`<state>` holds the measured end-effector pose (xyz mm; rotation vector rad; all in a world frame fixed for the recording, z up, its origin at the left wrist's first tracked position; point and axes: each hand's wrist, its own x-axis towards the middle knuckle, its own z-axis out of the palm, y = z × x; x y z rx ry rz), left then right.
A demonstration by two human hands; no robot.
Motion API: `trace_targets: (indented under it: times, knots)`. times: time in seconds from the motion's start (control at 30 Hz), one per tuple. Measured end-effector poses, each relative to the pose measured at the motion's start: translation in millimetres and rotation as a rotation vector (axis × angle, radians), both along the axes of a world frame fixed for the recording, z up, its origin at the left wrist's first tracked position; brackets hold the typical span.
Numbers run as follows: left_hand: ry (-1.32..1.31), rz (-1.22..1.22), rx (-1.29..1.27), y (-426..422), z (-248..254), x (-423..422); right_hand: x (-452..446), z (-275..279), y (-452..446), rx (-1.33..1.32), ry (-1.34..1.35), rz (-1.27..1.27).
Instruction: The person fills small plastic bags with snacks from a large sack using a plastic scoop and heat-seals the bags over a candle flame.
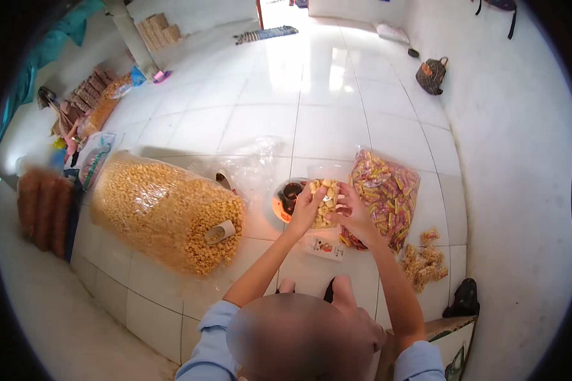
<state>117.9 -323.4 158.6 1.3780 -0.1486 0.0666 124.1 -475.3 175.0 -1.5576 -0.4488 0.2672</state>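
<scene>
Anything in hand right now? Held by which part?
Yes, a snack bag: left hand on its left side, right hand on its right.

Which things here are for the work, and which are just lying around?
Probably for the work:
small bag, being held
snack sack
scoop
red packets
filled bags

Probably just lying around, farther off:
mat
brown bag

White card (326, 249): and here's print in red and dark tones, but too small to read!
Red-and-yellow packets (384, 197): bright printed wrappers, plenty of them, lettering lost in the blur.
Plastic pack by the left wall (96, 159): greenish marks across it, and again, no word legible.
</scene>
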Motion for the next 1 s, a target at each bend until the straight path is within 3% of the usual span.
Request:
trace_targets:
  times: [0.07, 0.1, 0.27, 0.33, 0.57, 0.67, 0.73, 1.0]
  knots:
    - [-0.155, 0.085, -0.037, 3.3, 28.8, 0.0, -3.7, 26.8, 10.6, -0.042, 0.049, 0.001]
    - [-0.111, 0.084, -0.129, 6.9, 39.2, -0.2, -2.4, 32.1, 16.8, 0.028, 0.012, -0.028]
    - [-0.205, 0.182, -0.035, 8.7, 108.6, -21.8, -4.9, 81.8, 30.8, 0.035, -0.105, -0.061]
    - [-0.184, 0.239, -0.161, 9.8, 117.0, -26.3, -9.4, 92.2, 38.7, 0.075, -0.248, -0.12]
    - [-0.177, 0.232, -0.263, 20.7, 113.8, -39.2, -19.2, 69.7, 43.8, 0.066, -0.123, -0.043]
    - [-0.155, 0.287, -0.281, 21.6, 94.1, -33.6, -28.6, 66.1, 50.7, -0.019, -0.121, -0.122]
    - [-0.144, 0.259, -0.282, 26.6, 90.9, -31.4, -30.3, 64.5, 56.8, 0.135, -0.067, -0.146]
    - [-0.179, 0.273, -0.366, 20.2, 95.1, -34.2, -29.1, 67.2, 56.7, 0.149, -0.056, -0.137]
